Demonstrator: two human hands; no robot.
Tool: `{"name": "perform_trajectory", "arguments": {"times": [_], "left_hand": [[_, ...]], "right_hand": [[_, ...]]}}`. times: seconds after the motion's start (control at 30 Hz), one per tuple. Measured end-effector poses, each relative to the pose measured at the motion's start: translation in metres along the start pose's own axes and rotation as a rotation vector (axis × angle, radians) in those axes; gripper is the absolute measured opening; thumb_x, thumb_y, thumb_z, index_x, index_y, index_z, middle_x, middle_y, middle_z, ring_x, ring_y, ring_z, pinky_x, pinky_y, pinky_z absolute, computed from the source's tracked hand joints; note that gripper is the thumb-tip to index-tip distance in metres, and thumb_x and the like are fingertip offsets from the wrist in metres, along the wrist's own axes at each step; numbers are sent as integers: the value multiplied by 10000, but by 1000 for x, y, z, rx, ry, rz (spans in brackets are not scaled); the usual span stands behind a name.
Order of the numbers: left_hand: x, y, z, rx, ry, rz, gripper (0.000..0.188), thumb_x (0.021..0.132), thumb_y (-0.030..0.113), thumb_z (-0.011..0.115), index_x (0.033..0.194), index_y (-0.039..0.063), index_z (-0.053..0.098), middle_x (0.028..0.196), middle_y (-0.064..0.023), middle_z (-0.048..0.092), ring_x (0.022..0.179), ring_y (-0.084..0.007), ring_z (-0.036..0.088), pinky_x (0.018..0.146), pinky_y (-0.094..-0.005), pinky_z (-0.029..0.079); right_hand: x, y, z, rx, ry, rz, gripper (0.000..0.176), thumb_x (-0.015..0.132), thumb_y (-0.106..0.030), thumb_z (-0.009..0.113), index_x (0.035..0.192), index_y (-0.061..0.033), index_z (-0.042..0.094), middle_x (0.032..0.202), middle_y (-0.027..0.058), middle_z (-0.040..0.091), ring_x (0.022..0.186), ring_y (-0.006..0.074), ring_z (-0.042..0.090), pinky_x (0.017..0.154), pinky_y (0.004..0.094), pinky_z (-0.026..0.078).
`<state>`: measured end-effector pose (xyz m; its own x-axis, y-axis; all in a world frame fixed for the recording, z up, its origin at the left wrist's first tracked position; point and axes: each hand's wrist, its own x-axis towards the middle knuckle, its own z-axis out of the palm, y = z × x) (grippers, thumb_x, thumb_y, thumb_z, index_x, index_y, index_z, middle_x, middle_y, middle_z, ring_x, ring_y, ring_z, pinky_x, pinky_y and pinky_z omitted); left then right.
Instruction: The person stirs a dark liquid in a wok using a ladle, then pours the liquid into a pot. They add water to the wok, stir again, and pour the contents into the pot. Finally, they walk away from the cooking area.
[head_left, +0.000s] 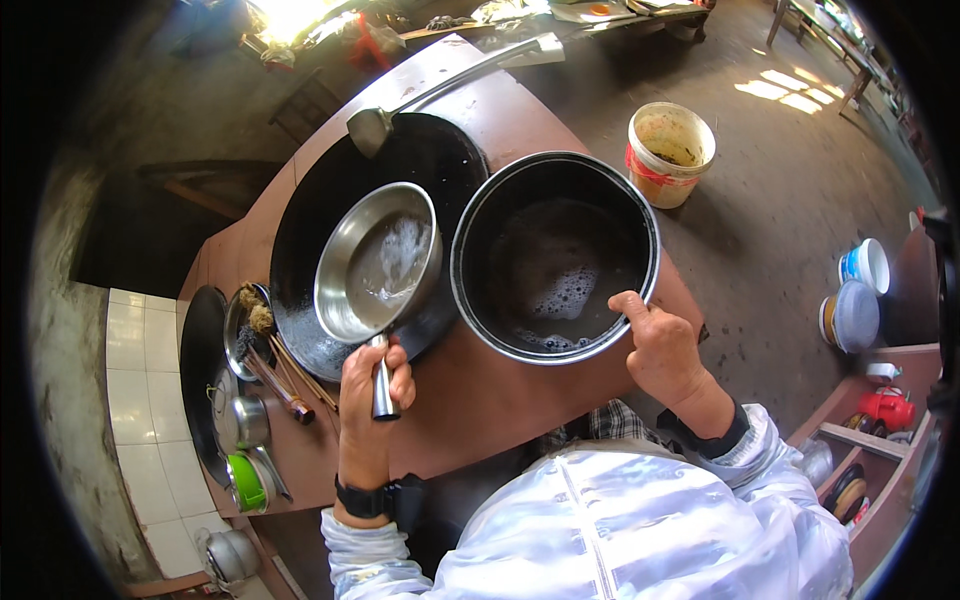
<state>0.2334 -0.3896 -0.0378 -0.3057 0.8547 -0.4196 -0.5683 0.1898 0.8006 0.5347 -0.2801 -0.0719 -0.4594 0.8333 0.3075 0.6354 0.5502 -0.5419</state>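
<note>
My left hand (377, 379) is closed round the handle of a steel ladle-like pan (341, 300), which holds cloudy, foamy water and is above a large black wok (300, 330) set in the counter. My right hand (660, 341) grips the near right rim of a dark round pot (480, 315) with murky, bubbly water inside. The pot is over the counter, right of the wok; whether it rests there I cannot tell. A metal wok spatula (371, 129) lies across the wok's far rim, its handle pointing away to the right.
On the left of the brown counter (465, 420) are chopsticks (304, 375), a bowl with scrubbers (259, 315), a lidded pot (244, 420) and a green container (244, 482). A dirty bucket (670, 154) stands on the floor beyond. Open shelving (862, 442) is at the right.
</note>
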Motion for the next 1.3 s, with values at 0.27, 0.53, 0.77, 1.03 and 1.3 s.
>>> {"name": "perform_trajectory", "arguments": {"times": [0.27, 0.53, 0.77, 1.03, 1.3], "left_hand": [[-46, -28, -11, -2, 110, -37, 195, 866, 176, 459, 951, 3, 486, 672, -32, 479, 422, -123, 453, 357, -257, 345], [9, -36, 7, -74, -114, -79, 223, 864, 248, 443, 989, 63, 443, 802, -51, 456, 587, -188, 434, 478, -342, 352], [21, 5, 70, 358, 207, 162, 393, 861, 298, 479, 1185, 82, 424, 1095, -95, 474, 919, -270, 481, 703, -459, 418], [72, 5, 225, -6, 386, 319, 203, 897, 209, 412, 736, 86, 431, 455, 1, 367, 343, -108, 318, 348, -231, 306], [105, -1, 292, -208, 246, 224, 201, 883, 182, 420, 737, 46, 441, 499, -18, 426, 406, -114, 422, 408, -224, 344]], "right_hand": [[-64, 44, -74, -1, 215, 213, 374, 634, 105, 429, 938, -75, 554, 762, 155, 577, 730, 362, 563, 623, 411, 458], [-102, 96, -168, -321, 265, 463, 275, 691, 42, 461, 919, -79, 555, 777, 186, 587, 728, 371, 575, 645, 419, 474], [-73, 215, -216, -328, 363, 370, 351, 617, 98, 430, 904, -52, 565, 788, 166, 589, 742, 357, 562, 642, 403, 448], [34, 406, -343, -165, 108, 333, 397, 646, 116, 354, 919, -3, 616, 911, 190, 624, 942, 332, 577, 835, 361, 445], [240, 358, -295, 304, -252, -420, 483, 565, 165, 370, 972, 20, 584, 990, 143, 611, 978, 269, 574, 878, 320, 425]]}}
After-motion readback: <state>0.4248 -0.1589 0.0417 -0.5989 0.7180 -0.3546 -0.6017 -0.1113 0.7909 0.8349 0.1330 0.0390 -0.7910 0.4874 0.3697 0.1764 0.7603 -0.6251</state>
